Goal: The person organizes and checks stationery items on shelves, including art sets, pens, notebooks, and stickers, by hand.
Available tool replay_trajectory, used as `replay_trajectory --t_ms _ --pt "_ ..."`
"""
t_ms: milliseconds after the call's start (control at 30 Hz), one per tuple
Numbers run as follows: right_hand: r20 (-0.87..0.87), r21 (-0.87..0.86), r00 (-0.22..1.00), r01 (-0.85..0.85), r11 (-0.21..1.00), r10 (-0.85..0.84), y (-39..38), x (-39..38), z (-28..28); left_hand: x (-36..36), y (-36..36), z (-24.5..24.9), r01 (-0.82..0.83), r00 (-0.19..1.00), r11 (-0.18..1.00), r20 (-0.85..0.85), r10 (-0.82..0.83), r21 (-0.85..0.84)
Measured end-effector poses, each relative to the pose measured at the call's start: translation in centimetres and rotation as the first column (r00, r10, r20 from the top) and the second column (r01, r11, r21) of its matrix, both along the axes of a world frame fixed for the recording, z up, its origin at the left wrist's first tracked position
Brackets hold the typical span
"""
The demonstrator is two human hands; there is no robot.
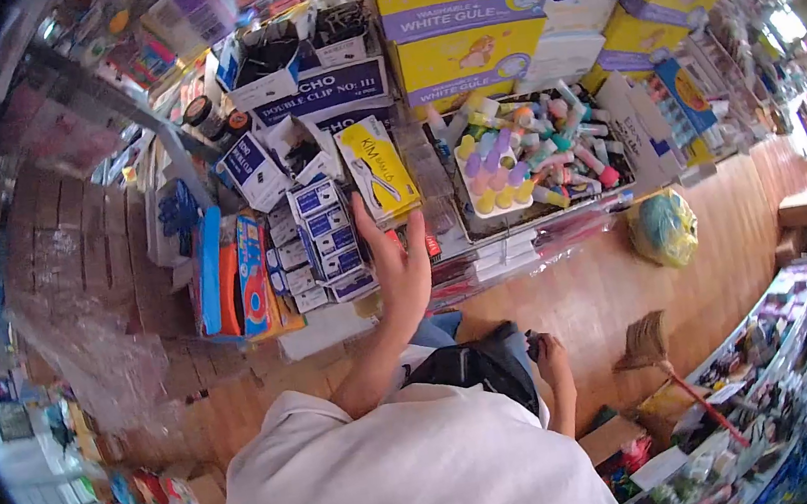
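Observation:
My left hand (401,262) reaches to the shelf edge, with thumb and fingers around the near end of a yellow box (377,170) marked KIM. To its left stand stacked small white and blue clip boxes (329,236), and an open white box (302,151) with black clips is just behind them. My right hand (550,360) hangs low by my side, its fingers closed on a small dark object (535,344) too small to make out.
A tray (466,229) of colourful glue bottles lies right of the yellow box. Yellow WHITE GULE cartons (465,58) stack behind it. A tied plastic bag (664,229) and a broom (646,341) are on the wooden floor. Shelves of goods (788,346) stand at the lower right.

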State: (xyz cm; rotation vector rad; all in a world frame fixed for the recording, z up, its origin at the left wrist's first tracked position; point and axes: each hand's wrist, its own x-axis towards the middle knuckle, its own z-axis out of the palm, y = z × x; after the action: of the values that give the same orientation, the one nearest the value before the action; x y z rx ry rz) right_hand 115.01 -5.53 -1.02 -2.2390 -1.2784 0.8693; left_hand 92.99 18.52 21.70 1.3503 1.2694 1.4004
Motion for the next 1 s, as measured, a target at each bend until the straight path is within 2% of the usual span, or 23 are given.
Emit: replay_trajectory --t_ms 133,200,267,333,400,467,500,567,600,633,667,700,733,800,833,867,933,1000 --pt "-0.050 0.074 0.992 -0.115 0.991 0.119 2.0 2.6 -0.4 0.8 1.4 -0.3 -0.056 0.998 0.998 -0.006 0.056 -0.026" --pt "-0.059 0.107 0.981 -0.179 0.978 0.186 2.5 4.5 -0.6 1.5 1.9 0.6 -0.167 0.985 0.984 -0.061 0.163 -0.068" --pt "-0.080 0.135 0.966 -0.234 0.963 0.246 3.0 6.6 -1.0 2.3 1.9 2.8 -0.171 0.971 0.955 0.124 0.206 -0.242" --pt "-0.055 0.172 0.949 -0.296 0.940 0.309 3.1 8.7 -1.5 2.5 2.7 1.7 -0.264 0.951 0.940 0.101 0.291 -0.216" --pt "-0.133 0.162 0.936 -0.303 0.939 0.325 2.5 10.8 -2.3 2.8 2.7 1.9 -0.261 0.921 0.949 0.249 0.299 -0.175" --pt "-0.120 0.118 0.927 -0.342 0.932 0.355 2.1 12.8 -3.4 2.8 3.8 0.6 -0.393 0.906 0.919 0.152 0.394 -0.034" --pt "-0.107 0.063 0.923 -0.364 0.929 0.369 2.0 13.7 -3.8 2.7 4.5 0.1 -0.414 0.898 0.910 0.150 0.414 -0.029" --pt "-0.072 0.095 0.903 -0.417 0.904 0.424 1.7 15.1 -3.4 2.2 5.4 -0.8 -0.488 0.835 0.865 -0.228 0.502 0.119" --pt "-0.033 0.125 0.890 -0.448 0.885 0.455 1.7 15.8 -3.3 2.1 5.4 -0.8 -0.504 0.824 0.855 -0.228 0.519 0.124" --pt "-0.034 0.132 0.883 -0.461 0.877 0.469 1.8 16.5 -3.2 1.9 5.4 -0.8 -0.421 0.873 0.905 -0.242 0.424 0.068" --pt "-0.059 0.070 0.890 -0.447 0.892 0.451 2.0 17.1 -3.0 1.7 5.5 -0.7 -0.331 0.913 0.944 -0.250 0.323 0.010" --pt "-0.082 0.004 0.898 -0.433 0.902 0.431 2.1 17.7 -2.7 1.6 5.6 -0.9 -0.395 0.864 0.917 -0.319 0.389 0.048" --pt "-0.082 0.011 0.893 -0.444 0.896 0.443 2.3 18.2 -2.4 1.0 5.8 -1.0 -0.407 0.858 0.912 -0.319 0.402 0.055" --pt "-0.136 0.067 0.890 -0.430 0.900 0.435 2.5 18.9 -1.7 -0.3 5.9 -0.7 -0.308 0.907 0.951 -0.297 0.299 0.017" --pt "-0.131 0.047 0.880 -0.454 0.890 0.456 3.0 19.0 -0.8 -0.6 5.9 -0.6 -0.341 0.866 0.939 -0.377 0.327 0.031" --pt "-0.133 0.051 0.878 -0.458 0.888 0.461 3.3 19.0 -0.9 -0.9 5.8 -0.6 -0.346 0.864 0.938 -0.379 0.333 0.034" --pt "-0.080 0.066 0.894 -0.436 0.897 0.441 4.0 19.1 -1.3 0.0 4.8 1.7 -0.408 0.708 0.878 -0.521 0.477 0.250" --pt "-0.042 0.077 0.878 -0.474 0.877 0.478 4.9 18.9 -0.8 0.6 2.8 4.7 -0.444 0.699 0.864 -0.511 0.500 0.237"
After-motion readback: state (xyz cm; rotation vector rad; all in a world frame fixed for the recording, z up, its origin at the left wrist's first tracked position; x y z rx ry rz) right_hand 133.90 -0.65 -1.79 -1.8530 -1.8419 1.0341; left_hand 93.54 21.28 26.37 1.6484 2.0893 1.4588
